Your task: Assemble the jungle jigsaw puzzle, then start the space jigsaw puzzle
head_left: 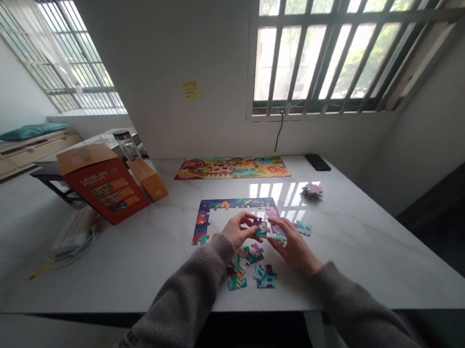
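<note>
My left hand (239,230) pinches a puzzle piece (262,229) with dark purple and teal on it, over the inside of a partly joined puzzle border (235,202). To its right, my right hand (292,243) has thumb and fingers apart beside the border's right side; whether a fingertip touches the border is hard to tell. Nearer me lie several loose pieces, among them a teal piece with dark spots (265,276) and a piece with orange leaves (237,281). A light blue piece (304,228) rests just beyond my right hand.
A stack of puzzle pieces (312,191) and a black phone (317,162) are at the right. Along the wall lies a finished farm-and-animal puzzle (232,167). An open red puzzle box (107,186) stands left, beside a white cable (72,253).
</note>
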Available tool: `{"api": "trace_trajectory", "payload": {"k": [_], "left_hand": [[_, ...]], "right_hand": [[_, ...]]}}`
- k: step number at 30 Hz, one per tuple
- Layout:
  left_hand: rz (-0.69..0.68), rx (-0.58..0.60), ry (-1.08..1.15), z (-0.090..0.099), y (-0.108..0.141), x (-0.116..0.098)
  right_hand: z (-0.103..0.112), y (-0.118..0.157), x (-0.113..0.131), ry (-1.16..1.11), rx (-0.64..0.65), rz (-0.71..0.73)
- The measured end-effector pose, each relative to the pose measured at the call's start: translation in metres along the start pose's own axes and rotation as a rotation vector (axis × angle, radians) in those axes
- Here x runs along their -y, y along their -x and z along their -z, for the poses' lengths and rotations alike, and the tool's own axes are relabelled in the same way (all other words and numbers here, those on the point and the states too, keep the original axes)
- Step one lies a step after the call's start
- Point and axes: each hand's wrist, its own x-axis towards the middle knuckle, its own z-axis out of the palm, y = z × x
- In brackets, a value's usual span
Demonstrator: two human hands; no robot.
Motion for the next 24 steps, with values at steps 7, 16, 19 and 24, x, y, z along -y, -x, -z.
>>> {"api": "trace_trajectory", "payload": {"k": [7, 16, 19, 24], "left_hand": [[0.023, -0.01, -0.072, -0.002, 0.006, 0.006], [-0.099, -0.002, -0.45, 0.005, 0.008, 0.019], [-0.225, 0.034, -0.827, 0.008, 0.015, 0.018], [-0.28, 0.253, -1.221, 0.007, 0.033, 0.019]], "right_hand": [[0.002, 0.0, 0.0, -0.014, 0.033, 0.069], [0.007, 0.009, -0.002, 0.026, 0.068, 0.047], [0.014, 0.018, -0.005, 0.073, 0.072, 0.019], [0.021, 0.03, -0.005, 0.135, 0.069, 0.011]]}}
